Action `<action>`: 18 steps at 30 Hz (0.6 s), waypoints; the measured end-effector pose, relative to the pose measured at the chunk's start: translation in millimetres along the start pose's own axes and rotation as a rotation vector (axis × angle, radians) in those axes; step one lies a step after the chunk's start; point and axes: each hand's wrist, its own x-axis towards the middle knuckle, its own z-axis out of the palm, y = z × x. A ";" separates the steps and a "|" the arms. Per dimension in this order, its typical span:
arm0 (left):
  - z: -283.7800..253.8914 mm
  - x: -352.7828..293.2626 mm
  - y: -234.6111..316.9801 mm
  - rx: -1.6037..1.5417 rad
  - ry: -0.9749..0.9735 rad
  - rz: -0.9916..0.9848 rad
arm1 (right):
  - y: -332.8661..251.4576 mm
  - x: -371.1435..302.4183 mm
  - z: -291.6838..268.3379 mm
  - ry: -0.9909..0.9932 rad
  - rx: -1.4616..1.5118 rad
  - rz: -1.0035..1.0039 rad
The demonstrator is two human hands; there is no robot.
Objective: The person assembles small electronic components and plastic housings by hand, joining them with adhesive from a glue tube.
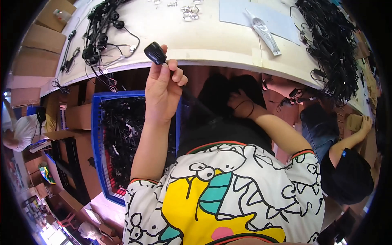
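Pale worktop [220, 45] is stretching beyond my left hand [162, 85], which is pinching a ribbed black piece [155, 53], probably held up for viewing; my right hand [241, 104] is resting lower, grip unclear

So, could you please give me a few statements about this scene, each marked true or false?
1. The left hand holds a black part. True.
2. The right hand is on the table. False: it rests on the dark trousers.
3. A blue crate is on the person's left. True.
4. The tube is in the crate. False: it lies on the table, partly over a pale sheet.
5. Black cables are heaped toward the table's right end. True.
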 end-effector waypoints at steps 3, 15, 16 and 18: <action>3.9 0.5 2.9 -0.025 0.022 0.019 | 8.8 12.3 19.8 0.077 0.112 -0.068; 40.5 3.7 -40.1 -0.123 0.126 -0.081 | -51.2 -61.1 -88.6 0.343 2.155 -0.310; 48.7 5.8 -45.2 -0.156 0.110 -0.097 | -53.0 -68.3 -94.5 0.354 2.083 -0.358; 60.3 10.3 -50.4 -0.090 0.083 -0.079 | -51.2 -82.4 -105.5 0.385 2.005 -0.402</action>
